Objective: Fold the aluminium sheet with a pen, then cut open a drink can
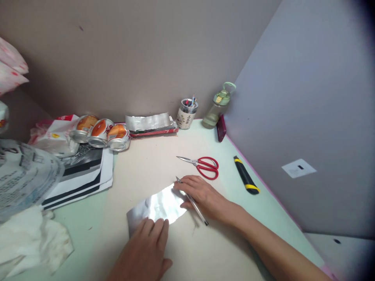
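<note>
A shiny silver metal sheet (159,206) lies on the table in front of me, slightly curled and catching the light. My left hand (149,244) rests with its fingertips on the sheet's near edge, fingers laid flat and thumb apart. At the sheet's right end, my right hand (202,193) touches it with the fingertips. A clear pen (197,209) is held in that hand, its tip pointing up and left and its dark end toward me. Just beyond the right hand, red-handled scissors (205,166) lie with their blades slightly apart.
A black-and-yellow utility knife (246,175) lies to the right. Along the back stand a pen cup (185,117), a green bottle (216,111) and a dark red phone-like object (221,128). Further left are drink cans (100,132), stacked metal strips (149,123), papers (88,175) and a white cloth (32,242).
</note>
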Demonstrator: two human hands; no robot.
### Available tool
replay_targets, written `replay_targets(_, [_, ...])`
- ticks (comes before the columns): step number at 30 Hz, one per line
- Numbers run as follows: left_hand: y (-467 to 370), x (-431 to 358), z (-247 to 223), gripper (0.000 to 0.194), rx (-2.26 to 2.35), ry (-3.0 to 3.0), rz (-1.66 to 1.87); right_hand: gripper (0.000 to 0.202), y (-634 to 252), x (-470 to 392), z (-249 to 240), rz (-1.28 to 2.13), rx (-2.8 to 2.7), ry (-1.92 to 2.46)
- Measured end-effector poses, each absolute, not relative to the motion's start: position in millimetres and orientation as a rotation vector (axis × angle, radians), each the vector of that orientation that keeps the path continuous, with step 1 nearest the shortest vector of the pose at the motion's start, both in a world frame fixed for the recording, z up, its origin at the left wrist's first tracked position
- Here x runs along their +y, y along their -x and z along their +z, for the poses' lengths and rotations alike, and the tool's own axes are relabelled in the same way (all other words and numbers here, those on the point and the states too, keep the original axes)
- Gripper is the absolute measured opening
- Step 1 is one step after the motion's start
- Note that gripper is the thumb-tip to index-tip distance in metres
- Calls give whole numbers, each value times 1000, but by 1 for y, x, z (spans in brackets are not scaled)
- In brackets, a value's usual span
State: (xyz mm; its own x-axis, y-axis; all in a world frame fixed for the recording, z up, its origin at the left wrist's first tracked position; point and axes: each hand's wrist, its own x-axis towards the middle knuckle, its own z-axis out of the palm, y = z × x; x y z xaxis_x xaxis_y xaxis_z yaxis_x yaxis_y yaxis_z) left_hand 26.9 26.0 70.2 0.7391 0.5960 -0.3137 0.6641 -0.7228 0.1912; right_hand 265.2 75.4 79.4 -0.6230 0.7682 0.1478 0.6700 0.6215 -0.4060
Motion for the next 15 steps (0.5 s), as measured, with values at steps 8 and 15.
replay_targets(8, [-12, 15, 27, 37, 909, -2660, -88, 36, -237, 115, 84, 803, -2599, 840])
replay_targets(15, [-7, 21, 18, 52, 888, -2635, 71, 28, -218, 130, 84, 1168, -2415, 852])
